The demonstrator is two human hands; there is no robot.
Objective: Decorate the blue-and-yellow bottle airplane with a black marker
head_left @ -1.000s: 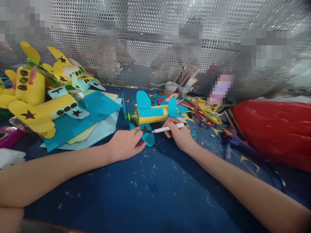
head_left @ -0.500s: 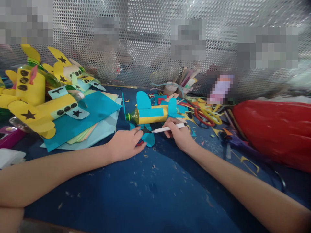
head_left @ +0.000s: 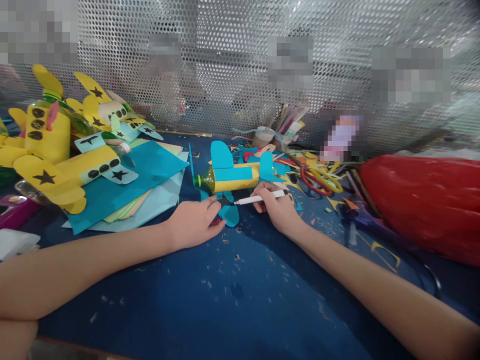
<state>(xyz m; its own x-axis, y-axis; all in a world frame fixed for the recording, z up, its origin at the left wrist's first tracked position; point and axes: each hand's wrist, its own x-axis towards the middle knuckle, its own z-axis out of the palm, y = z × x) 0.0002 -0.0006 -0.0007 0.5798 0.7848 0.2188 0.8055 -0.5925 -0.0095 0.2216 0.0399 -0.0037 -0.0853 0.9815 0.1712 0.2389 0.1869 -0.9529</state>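
1. Two bare hands worked over one bottle plane (head_left: 234,186), which lay on its side at the middle of the table (head_left: 232,305), its green neck pointing left.
2. The right hand (head_left: 277,207) grasped one white pen (head_left: 258,198) between thumb and fingers, low on the barrel, probably for finer control. The pen's tip was at the right point of one black star (head_left: 225,201); whether it touched could not be told.
3. The left hand (head_left: 195,222) clasped nothing that could be seen: its fingers lay spread over the edge of the near wing (head_left: 230,218), seemingly to keep the blue paper steady under the pen. A sliver of red by the thumb was too small to name.
4. One far wing (head_left: 222,155) stood up behind the bottle, while the near wing lay low, which likely made it easier to mark.
5. At least four other planes were crowded at the left; the nearest yellow plane (head_left: 67,172) bore three black circles and rested partly on one paper stack (head_left: 146,172).
6. One red bag (head_left: 420,200) lay at the right, well apart from both hands.
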